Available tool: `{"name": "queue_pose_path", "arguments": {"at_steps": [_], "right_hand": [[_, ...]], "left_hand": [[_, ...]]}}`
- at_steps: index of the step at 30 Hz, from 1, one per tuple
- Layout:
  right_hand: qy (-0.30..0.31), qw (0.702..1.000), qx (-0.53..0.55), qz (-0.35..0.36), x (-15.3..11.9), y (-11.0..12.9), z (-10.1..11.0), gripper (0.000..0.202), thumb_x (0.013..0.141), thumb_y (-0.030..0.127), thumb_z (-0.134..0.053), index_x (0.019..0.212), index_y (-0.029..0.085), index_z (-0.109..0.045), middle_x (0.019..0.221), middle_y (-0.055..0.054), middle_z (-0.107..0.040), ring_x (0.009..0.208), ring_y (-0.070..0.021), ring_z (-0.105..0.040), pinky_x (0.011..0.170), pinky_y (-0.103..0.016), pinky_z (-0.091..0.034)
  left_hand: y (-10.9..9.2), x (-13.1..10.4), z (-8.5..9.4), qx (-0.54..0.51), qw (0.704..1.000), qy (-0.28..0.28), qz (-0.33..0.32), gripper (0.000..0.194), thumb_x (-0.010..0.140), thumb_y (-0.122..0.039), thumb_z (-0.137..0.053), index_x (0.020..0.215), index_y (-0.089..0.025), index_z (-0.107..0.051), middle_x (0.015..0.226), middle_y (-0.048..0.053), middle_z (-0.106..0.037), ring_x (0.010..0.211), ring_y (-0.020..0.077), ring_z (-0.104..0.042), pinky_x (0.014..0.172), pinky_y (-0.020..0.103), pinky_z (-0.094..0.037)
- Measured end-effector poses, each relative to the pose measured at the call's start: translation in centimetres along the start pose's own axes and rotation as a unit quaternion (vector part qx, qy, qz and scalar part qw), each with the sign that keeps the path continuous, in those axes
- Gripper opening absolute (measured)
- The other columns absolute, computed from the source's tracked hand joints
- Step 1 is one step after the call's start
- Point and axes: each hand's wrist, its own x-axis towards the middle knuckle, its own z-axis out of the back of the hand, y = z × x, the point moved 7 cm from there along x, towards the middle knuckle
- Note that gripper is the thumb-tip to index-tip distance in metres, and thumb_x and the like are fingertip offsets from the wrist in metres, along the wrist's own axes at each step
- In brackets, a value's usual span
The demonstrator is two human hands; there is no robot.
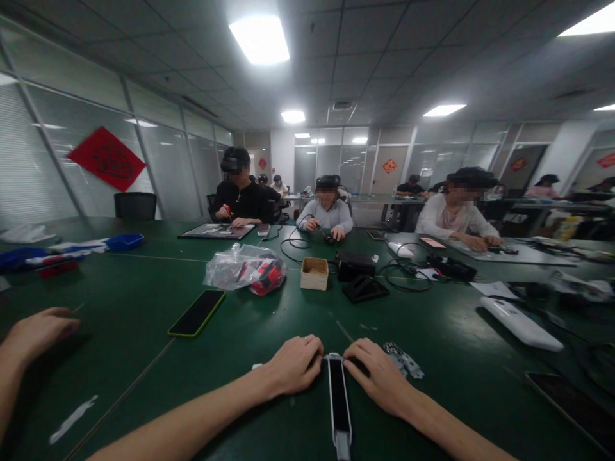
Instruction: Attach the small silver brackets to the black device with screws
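Note:
In the lower middle lies a long, narrow device (339, 397) with a pale grey rim and a black face; I cannot tell its kind. My left hand (296, 365) has its fingers curled in at the device's far left corner. From the other side, my right hand (377, 376) pinches at the far right corner. Fingers partly hide what they grip there. Just beyond my right hand is a grey bundle of small metal-looking parts (403, 360). A small white scrap (257, 366) shows beside my left wrist.
Another person's hand (41, 330) rests at the left. Ahead are a green-edged phone (196, 313), a clear plastic bag (225, 269) with red items, a small box (314, 274) and a black box (354, 264). A white device (521, 323) and cables stand right. Several people work opposite.

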Motion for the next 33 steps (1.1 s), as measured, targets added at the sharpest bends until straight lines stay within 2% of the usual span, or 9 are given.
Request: {"name": "queue_pose_path", "arguments": {"at_steps": [5, 9, 12, 15, 18, 21, 26, 33], "right_hand": [[0.023, 0.999, -0.047, 0.001, 0.3, 0.7, 0.6, 0.019, 0.091, 0.025, -0.046, 0.095, 0.018, -0.063, 0.095, -0.006, -0.061, 0.087, -0.0191, -0.054, 0.077, -0.033, -0.044], [0.07, 0.991, -0.114, 0.025, 1.0, 0.7, 2.9, 0.025, 0.092, 0.035, -0.045, 0.099, 0.019, -0.063, 0.098, -0.006, -0.061, 0.087, -0.0194, -0.054, 0.076, -0.033, -0.043], [0.073, 0.987, -0.139, -0.022, 1.6, -1.4, 6.0, 0.028, 0.092, 0.036, -0.042, 0.102, 0.02, -0.063, 0.101, -0.006, -0.061, 0.09, -0.0189, -0.055, 0.078, -0.032, -0.042], [0.124, 0.971, -0.187, -0.078, 1.6, -4.5, 7.7, 0.022, 0.089, 0.029, -0.046, 0.093, 0.019, -0.065, 0.094, -0.007, -0.063, 0.086, -0.0191, -0.057, 0.075, -0.03, -0.041], [0.197, 0.949, -0.205, -0.139, 1.0, -7.4, 7.7, 0.016, 0.082, 0.02, -0.053, 0.09, 0.019, -0.067, 0.092, -0.007, -0.065, 0.085, -0.02, -0.059, 0.067, -0.026, -0.04], [0.231, 0.94, -0.19, -0.165, 0.6, -8.6, 7.0, 0.02, 0.079, 0.019, -0.056, 0.095, 0.021, -0.067, 0.094, -0.006, -0.066, 0.087, -0.0201, -0.06, 0.064, -0.024, -0.039], [0.224, 0.939, -0.196, -0.173, 0.8, -8.6, 6.1, 0.023, 0.079, 0.015, -0.053, 0.097, 0.021, -0.066, 0.096, -0.006, -0.066, 0.087, -0.0195, -0.061, 0.063, -0.023, -0.038], [0.212, 0.94, -0.196, -0.18, 1.0, -9.3, 5.3, 0.017, 0.079, 0.012, -0.05, 0.084, 0.016, -0.065, 0.089, -0.008, -0.066, 0.08, -0.0187, -0.061, 0.06, -0.023, -0.036]], "left_hand": [[0.3, 0.1, -0.2, -0.017, 1.0, -0.007, -0.004, 0.011, 0.09, -0.02, -0.037, 0.092, -0.018, -0.048, 0.088, 0.003, -0.056, 0.072, 0.0157, -0.052, 0.066, 0.027, -0.039], [0.4, 0.1, -0.4, -0.034, 0.999, -0.006, -0.013, 0.013, 0.091, -0.021, -0.035, 0.093, -0.019, -0.048, 0.089, 0.003, -0.056, 0.072, 0.0155, -0.052, 0.066, 0.027, -0.039], [0.4, 0.1, -0.3, -0.047, 0.999, 0.003, -0.005, 0.012, 0.091, -0.022, -0.037, 0.093, -0.019, -0.049, 0.089, 0.003, -0.056, 0.073, 0.0156, -0.052, 0.066, 0.027, -0.038], [0.5, 0.2, -0.2, -0.049, 0.999, 0.012, 0.001, 0.011, 0.089, -0.023, -0.04, 0.092, -0.019, -0.049, 0.089, 0.003, -0.056, 0.073, 0.0159, -0.052, 0.066, 0.027, -0.038], [0.6, 0.2, -0.3, -0.048, 0.999, 0.013, 0.003, 0.011, 0.087, -0.023, -0.042, 0.092, -0.019, -0.05, 0.089, 0.003, -0.056, 0.074, 0.0164, -0.051, 0.066, 0.027, -0.038], [0.7, 0.2, -0.4, -0.049, 0.999, 0.013, 0.001, 0.011, 0.087, -0.024, -0.042, 0.092, -0.019, -0.05, 0.089, 0.003, -0.056, 0.074, 0.0166, -0.052, 0.066, 0.027, -0.038], [0.6, 0.3, -0.4, -0.039, 0.999, 0.015, -0.001, 0.011, 0.088, -0.025, -0.041, 0.092, -0.019, -0.049, 0.089, 0.003, -0.056, 0.074, 0.0164, -0.051, 0.066, 0.028, -0.038], [0.3, 0.2, -0.1, -0.031, 0.999, 0.024, 0.004, 0.01, 0.088, -0.025, -0.041, 0.091, -0.019, -0.049, 0.087, 0.003, -0.055, 0.073, 0.0158, -0.051, 0.065, 0.027, -0.038]]}}
